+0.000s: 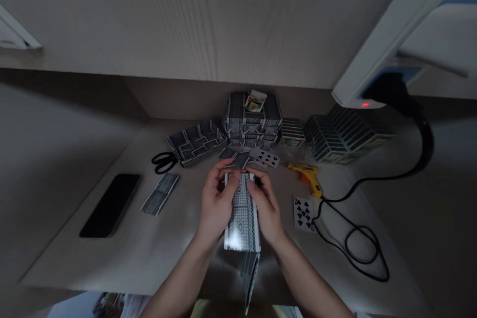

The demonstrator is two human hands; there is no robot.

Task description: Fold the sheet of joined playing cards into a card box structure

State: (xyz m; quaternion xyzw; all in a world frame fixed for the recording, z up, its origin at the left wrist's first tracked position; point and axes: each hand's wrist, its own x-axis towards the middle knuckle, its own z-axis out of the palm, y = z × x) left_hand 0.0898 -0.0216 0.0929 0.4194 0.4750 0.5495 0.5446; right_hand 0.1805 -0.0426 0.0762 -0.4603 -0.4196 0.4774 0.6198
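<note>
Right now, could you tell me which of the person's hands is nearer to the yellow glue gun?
Right. The right hand grips the strip of joined cards just left of the glue gun; the left hand holds the strip's far side, farther away.

On the counter [156,248], your hands hold a strip of joined patterned cards [241,213]; the flat black phone [111,204] lies left, the yellow glue gun [308,177] right, black-handled scissors [163,162] behind-left.

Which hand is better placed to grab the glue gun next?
Right. The glue gun lies on the table just beyond and right of the right hand; the left hand would have to cross over the card strip both hands hold.
</note>
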